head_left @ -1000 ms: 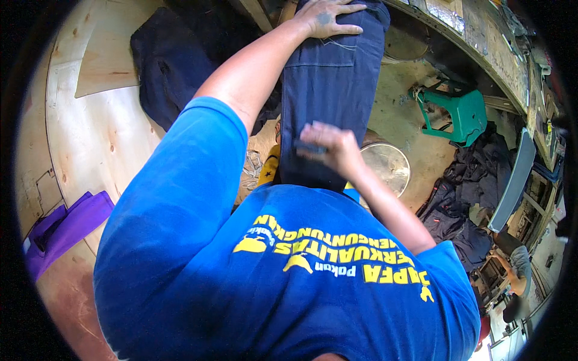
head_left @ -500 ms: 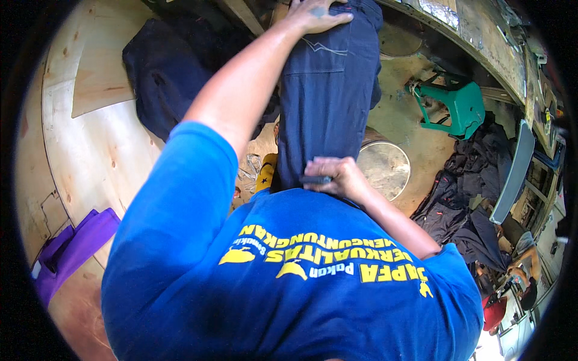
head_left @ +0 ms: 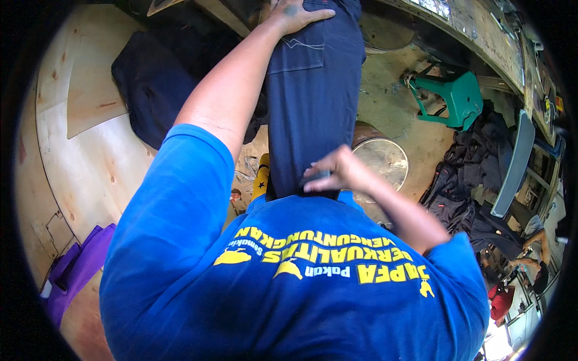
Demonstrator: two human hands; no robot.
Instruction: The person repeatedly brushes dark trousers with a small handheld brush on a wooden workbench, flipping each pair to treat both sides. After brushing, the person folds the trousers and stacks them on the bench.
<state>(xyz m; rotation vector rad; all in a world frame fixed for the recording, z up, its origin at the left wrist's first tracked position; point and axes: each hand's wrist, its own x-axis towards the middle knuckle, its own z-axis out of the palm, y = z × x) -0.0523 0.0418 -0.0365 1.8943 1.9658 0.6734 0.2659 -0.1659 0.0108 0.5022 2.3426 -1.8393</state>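
Note:
A pair of dark navy trousers lies lengthwise in front of me, with pale zigzag stitching on a pocket near its far part. My left hand rests flat on the far end, thumb stretched out over the cloth; its fingertips run out of the picture. At the near end, close to my body, my right hand is smeared by motion over the fabric. Its fingers close around a small dark object, too blurred to name.
Left of the trousers lies a dark garment heap on a wooden board, with purple cloth lower down. To the right are a round drum-like lid, a green plastic stool and piled dark clothes. Another person appears far right.
The trousers and my left hand have shifted slightly left in the picture. My right hand has tilted and its fingers have spread a little, still at the near end.

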